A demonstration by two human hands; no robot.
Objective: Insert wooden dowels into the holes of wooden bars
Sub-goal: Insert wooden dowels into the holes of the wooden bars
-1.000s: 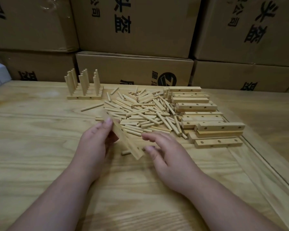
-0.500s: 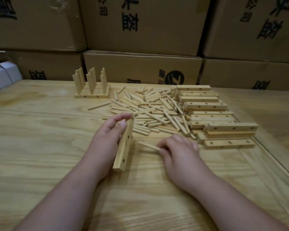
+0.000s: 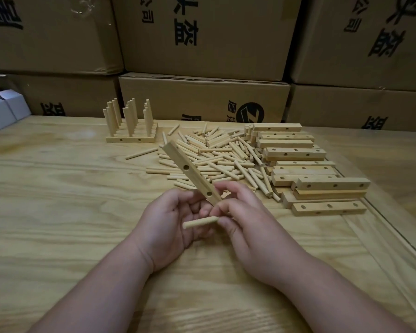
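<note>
Dim warm light, soft shadows — sharp mid-frame, wide-angle bend at edges.

We cannot see the near end of the dowel (image 3: 200, 222), hidden inside the right hand (image 3: 250, 227). The bar's (image 3: 191, 173) near end sits behind the left hand's (image 3: 171, 224) fingers. Both forearms run off the near edge. The cardboard boxes (image 3: 202, 34) are cut by the far edge.
</note>
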